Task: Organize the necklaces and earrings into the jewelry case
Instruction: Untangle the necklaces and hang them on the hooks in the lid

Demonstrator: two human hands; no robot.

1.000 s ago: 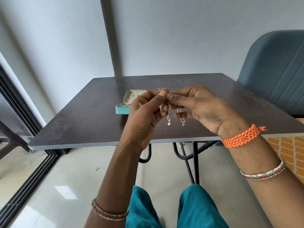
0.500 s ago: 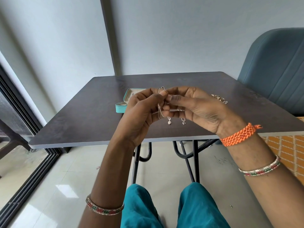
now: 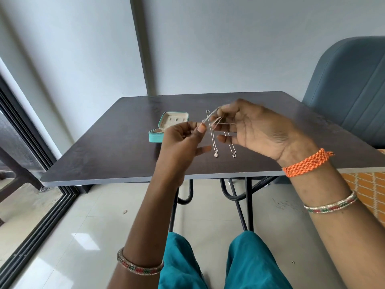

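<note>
Silver necklaces (image 3: 215, 142) pinched by both hands, left hand (image 3: 183, 142) and right hand (image 3: 260, 132) now drawn apart, chains stretched between

hands (image 3: 260, 130) apart, necklaces (image 3: 214, 140) hanging longer

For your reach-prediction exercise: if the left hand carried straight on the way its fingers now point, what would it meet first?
Probably the thin necklace chains that it pinches just ahead of the left hand, then the right hand fingers beyond. Depth is unclear from one view.
</note>
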